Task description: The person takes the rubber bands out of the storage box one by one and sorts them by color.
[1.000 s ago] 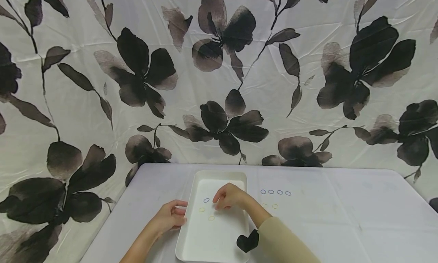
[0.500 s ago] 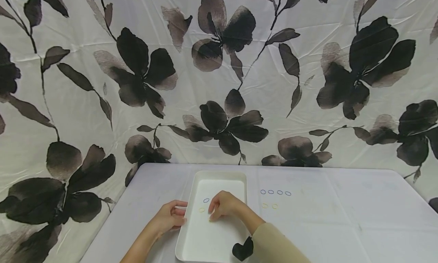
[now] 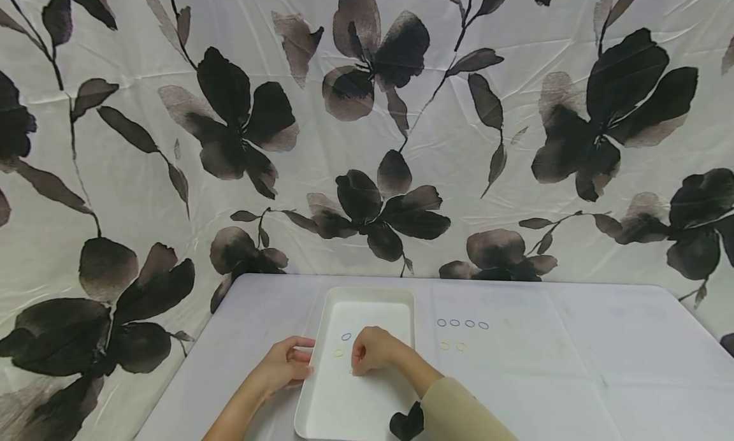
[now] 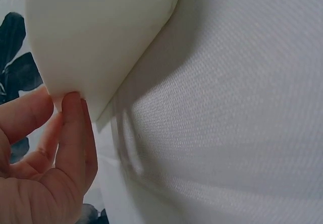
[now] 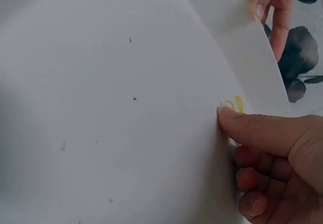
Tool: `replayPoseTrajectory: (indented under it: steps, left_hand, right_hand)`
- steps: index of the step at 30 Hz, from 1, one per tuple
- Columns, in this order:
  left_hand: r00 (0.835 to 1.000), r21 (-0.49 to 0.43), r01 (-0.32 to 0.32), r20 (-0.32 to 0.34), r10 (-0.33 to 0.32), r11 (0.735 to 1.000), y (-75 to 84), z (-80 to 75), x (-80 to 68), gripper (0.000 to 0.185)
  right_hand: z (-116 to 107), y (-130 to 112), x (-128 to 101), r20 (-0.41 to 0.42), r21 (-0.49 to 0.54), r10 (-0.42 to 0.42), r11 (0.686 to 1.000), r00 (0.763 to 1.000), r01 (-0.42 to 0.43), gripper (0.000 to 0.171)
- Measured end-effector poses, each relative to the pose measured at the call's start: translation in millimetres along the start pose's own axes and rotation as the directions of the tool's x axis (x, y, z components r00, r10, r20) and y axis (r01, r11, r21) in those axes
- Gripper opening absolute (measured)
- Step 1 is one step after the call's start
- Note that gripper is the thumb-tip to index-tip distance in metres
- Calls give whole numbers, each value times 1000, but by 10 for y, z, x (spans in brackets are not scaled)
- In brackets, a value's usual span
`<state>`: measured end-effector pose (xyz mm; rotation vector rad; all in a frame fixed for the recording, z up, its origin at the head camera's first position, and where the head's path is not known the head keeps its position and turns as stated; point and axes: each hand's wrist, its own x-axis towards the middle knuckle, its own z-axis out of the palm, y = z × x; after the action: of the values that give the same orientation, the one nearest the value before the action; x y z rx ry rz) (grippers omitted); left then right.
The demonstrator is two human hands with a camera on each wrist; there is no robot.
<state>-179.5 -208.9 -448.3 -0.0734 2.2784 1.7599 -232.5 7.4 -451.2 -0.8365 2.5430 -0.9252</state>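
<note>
A dark heart-shaped object (image 3: 406, 424) lies at the near right corner of the white tray (image 3: 338, 415), beside the beige sleeve (image 3: 459, 412) of the right arm. The tray sits on the surface (image 3: 573, 377), which is covered with a pale cloth.

The left hand (image 3: 285, 364) grips the left rim of the tray; the left wrist view shows its fingers (image 4: 70, 133) curled up against the rim's underside, thumb hidden. The right hand (image 3: 373, 350) is inside the tray, fingers curled downward. In the right wrist view its forefinger (image 5: 252, 125) presses its tip to the tray floor, with a yellow rubber band (image 5: 233, 104) just at that fingertip; whether the band is actually pinched cannot be told. The remaining fingers are folded into the palm.

A second yellow band (image 3: 338, 352) lies on the tray floor just left of the right hand, between the two hands. A blue band (image 3: 346, 336) lies a little farther back in the tray.

To the right of the tray, on the cloth, two yellow bands (image 3: 452, 347) lie side by side. Just beyond them a row of four blue bands (image 3: 462, 324) runs left to right.

Behind the surface hangs a white backdrop (image 3: 367, 129) printed with dark flowers and leaves.
</note>
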Motion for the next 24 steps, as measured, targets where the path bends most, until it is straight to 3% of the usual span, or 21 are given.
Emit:
replayPoseTrajectory:
  steps: [8, 12, 19, 24]
  left_hand:
    - [1000, 7, 2, -8, -2, 1000, 2, 8, 5, 54]
    - [1000, 6, 1, 1, -1, 1000, 5, -6, 0, 54]
    - [1000, 4, 5, -9, -5, 1000, 28, -15, -6, 54]
    - [1000, 21, 8, -8, -7, 1000, 54, 16, -7, 52]
  right_hand:
    - [-111, 8, -33, 13, 74, -82, 994, 997, 81, 12]
    - [-178, -16, -49, 27, 181, -48, 983, 998, 42, 11]
    - [-285, -28, -71, 44, 411, 1, 911, 999, -19, 9]
    - [-349, -6, -107, 36, 471, 24, 882, 999, -38, 7]
